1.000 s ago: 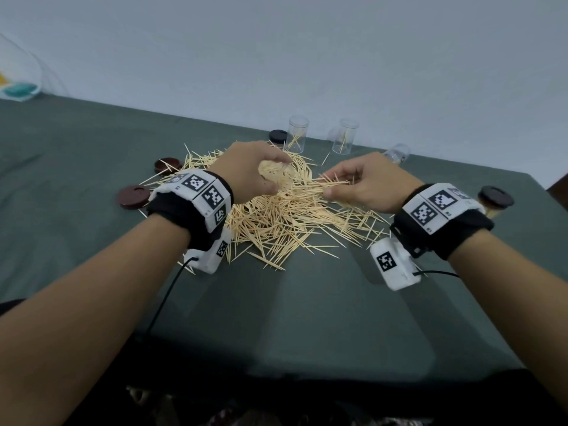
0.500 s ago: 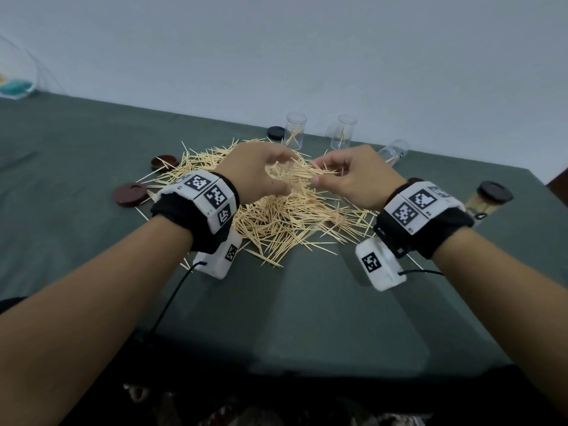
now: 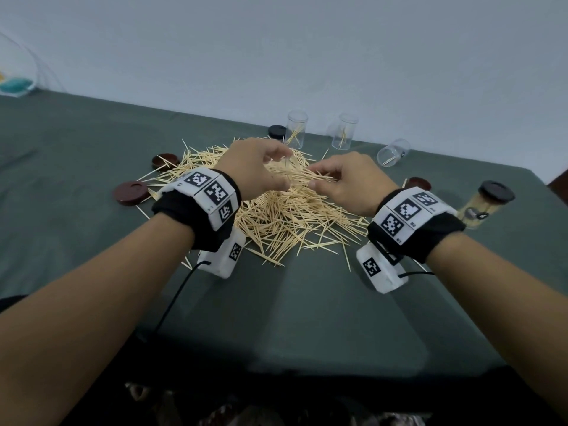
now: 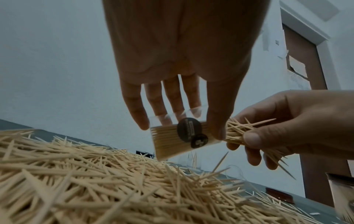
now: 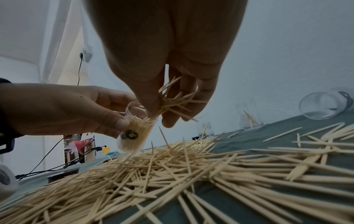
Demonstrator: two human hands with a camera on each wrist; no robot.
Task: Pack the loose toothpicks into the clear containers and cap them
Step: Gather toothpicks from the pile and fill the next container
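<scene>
A big pile of loose toothpicks (image 3: 285, 216) lies on the green table (image 3: 92, 167). Just above the pile my left hand (image 3: 261, 170) grips a clear container (image 4: 172, 139) between thumb and fingers. The container (image 5: 136, 133) is tilted, partly filled with toothpicks, and its open mouth faces my right hand. My right hand (image 3: 338, 182) pinches a messy bundle of toothpicks (image 4: 237, 131) at that mouth. Some ends of the bundle (image 5: 172, 100) stick out past the fingers. In the head view the container is hidden behind my left hand.
Two upright clear containers (image 3: 296, 129) (image 3: 345, 130) with a few toothpicks stand behind the pile, and one (image 3: 393, 152) lies on its side. A capped full container (image 3: 482, 204) lies at the right. Brown caps (image 3: 130, 193) (image 3: 166, 161) (image 3: 418, 182) and a black cap (image 3: 276, 131) ring the pile.
My right hand has lifted a bundle of toothpicks off the pile and brought it leftward to the container's mouth. My left hand has kept holding the container.
</scene>
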